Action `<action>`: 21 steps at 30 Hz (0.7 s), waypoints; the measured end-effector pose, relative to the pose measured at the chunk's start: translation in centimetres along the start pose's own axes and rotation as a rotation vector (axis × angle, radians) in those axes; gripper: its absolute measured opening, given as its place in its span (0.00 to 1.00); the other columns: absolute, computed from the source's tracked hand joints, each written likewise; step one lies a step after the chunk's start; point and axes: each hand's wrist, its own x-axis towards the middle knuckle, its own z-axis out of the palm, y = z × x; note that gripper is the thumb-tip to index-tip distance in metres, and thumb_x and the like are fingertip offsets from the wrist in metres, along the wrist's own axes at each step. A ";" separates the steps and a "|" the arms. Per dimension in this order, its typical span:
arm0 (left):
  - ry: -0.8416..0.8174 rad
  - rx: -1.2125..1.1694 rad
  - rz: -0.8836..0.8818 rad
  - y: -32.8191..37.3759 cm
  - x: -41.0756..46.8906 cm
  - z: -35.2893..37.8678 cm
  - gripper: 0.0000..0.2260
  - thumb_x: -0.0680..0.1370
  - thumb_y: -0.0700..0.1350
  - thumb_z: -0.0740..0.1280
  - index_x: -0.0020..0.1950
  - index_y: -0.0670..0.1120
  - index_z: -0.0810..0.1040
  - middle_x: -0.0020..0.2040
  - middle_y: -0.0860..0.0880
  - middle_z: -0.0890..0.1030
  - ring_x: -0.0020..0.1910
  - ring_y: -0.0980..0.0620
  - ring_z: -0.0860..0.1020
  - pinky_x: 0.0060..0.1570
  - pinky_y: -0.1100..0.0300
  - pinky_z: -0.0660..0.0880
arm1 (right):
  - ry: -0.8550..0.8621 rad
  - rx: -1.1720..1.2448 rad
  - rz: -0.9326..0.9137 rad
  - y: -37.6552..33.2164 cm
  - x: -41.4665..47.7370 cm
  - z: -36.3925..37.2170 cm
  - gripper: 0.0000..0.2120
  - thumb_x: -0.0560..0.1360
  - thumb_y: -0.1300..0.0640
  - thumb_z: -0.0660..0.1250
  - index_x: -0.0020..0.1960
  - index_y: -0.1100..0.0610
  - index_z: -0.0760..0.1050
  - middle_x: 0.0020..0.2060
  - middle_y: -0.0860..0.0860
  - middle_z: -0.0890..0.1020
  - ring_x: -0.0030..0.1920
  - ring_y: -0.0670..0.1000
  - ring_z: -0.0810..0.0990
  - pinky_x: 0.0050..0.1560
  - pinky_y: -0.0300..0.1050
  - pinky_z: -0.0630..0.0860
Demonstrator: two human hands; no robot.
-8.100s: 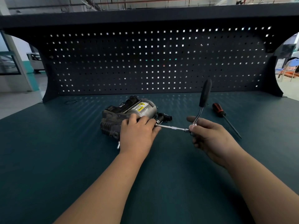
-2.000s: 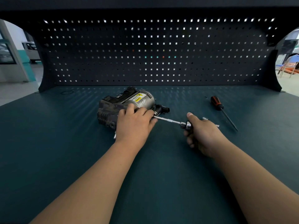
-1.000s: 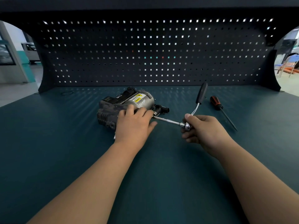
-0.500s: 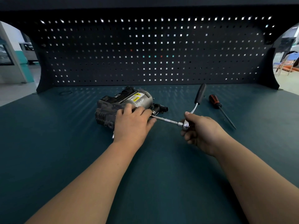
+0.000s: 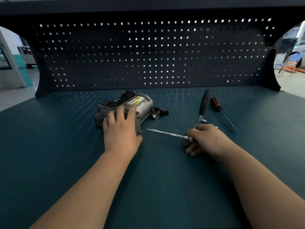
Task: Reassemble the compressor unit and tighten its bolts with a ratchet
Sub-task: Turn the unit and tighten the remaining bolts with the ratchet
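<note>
Now left grip clasps cylindrical metal compressor; right grip clenches chrome ratchet.

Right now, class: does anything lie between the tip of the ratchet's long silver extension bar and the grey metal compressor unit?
Nothing visible does. Only bare green bench separates the tip of the silver extension bar from the grey metal compressor unit. The left hand holds the unit; the small black fitting lies farther back.
</note>
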 end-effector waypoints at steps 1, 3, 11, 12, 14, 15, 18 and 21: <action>-0.031 -0.013 -0.031 -0.2 -0.1 0.1 0.44 0.67 0.54 0.75 0.76 0.54 0.51 0.71 0.48 0.61 0.66 0.43 0.61 0.65 0.49 0.63 | -0.004 -0.007 -0.008 0.0 0.0 0.1 0.07 0.77 0.63 0.61 0.42 0.65 0.73 0.33 0.60 0.81 0.26 0.54 0.80 0.25 0.42 0.77; -0.074 -0.051 -0.064 -0.6 -0.2 0.1 0.48 0.68 0.54 0.75 0.77 0.55 0.45 0.72 0.48 0.60 0.66 0.44 0.59 0.65 0.50 0.64 | -0.010 -0.027 -0.026 0.1 0.1 0.4 0.08 0.78 0.62 0.62 0.41 0.64 0.73 0.34 0.59 0.81 0.26 0.54 0.81 0.26 0.42 0.77; -0.081 -0.043 -0.072 -0.5 -0.2 0.1 0.47 0.68 0.54 0.73 0.76 0.56 0.44 0.70 0.49 0.62 0.66 0.45 0.59 0.63 0.51 0.65 | 0.007 -0.063 -0.046 0.2 0.7 1.1 0.10 0.77 0.61 0.62 0.47 0.70 0.75 0.36 0.59 0.82 0.27 0.55 0.82 0.26 0.43 0.77; -0.079 -0.041 -0.074 -0.5 -0.2 0.2 0.47 0.68 0.55 0.73 0.76 0.56 0.43 0.70 0.49 0.62 0.66 0.46 0.59 0.63 0.51 0.65 | 0.003 -0.064 -0.044 0.2 0.7 1.1 0.11 0.77 0.61 0.62 0.47 0.70 0.75 0.36 0.59 0.82 0.27 0.55 0.82 0.27 0.43 0.77; -0.075 -0.043 -0.078 -0.4 -0.2 0.2 0.47 0.68 0.56 0.73 0.76 0.56 0.43 0.70 0.50 0.62 0.66 0.46 0.58 0.63 0.51 0.65 | -0.002 -0.064 -0.040 0.3 0.7 1.2 0.11 0.76 0.61 0.62 0.48 0.71 0.74 0.37 0.60 0.82 0.27 0.55 0.82 0.27 0.43 0.77; -0.072 -0.044 -0.080 -0.4 -0.3 0.2 0.47 0.68 0.57 0.73 0.75 0.57 0.43 0.70 0.50 0.62 0.66 0.46 0.58 0.63 0.51 0.65 | -0.003 -0.064 -0.039 0.3 0.7 1.2 0.11 0.76 0.61 0.62 0.48 0.71 0.74 0.36 0.60 0.82 0.27 0.55 0.82 0.27 0.43 0.77; -0.060 -0.049 -0.082 -0.3 -0.3 0.2 0.47 0.69 0.58 0.73 0.76 0.57 0.43 0.70 0.50 0.62 0.67 0.46 0.58 0.63 0.51 0.65 | -0.006 -0.062 -0.036 0.3 0.7 1.2 0.11 0.77 0.61 0.62 0.48 0.71 0.74 0.35 0.59 0.82 0.27 0.55 0.81 0.27 0.43 0.77; -0.066 -0.060 -0.087 -0.3 -0.3 0.2 0.46 0.69 0.58 0.72 0.75 0.57 0.43 0.70 0.51 0.61 0.67 0.46 0.57 0.64 0.50 0.65 | 0.001 -0.041 -0.031 0.2 0.6 1.2 0.10 0.76 0.62 0.62 0.48 0.70 0.75 0.35 0.59 0.82 0.27 0.55 0.81 0.26 0.43 0.76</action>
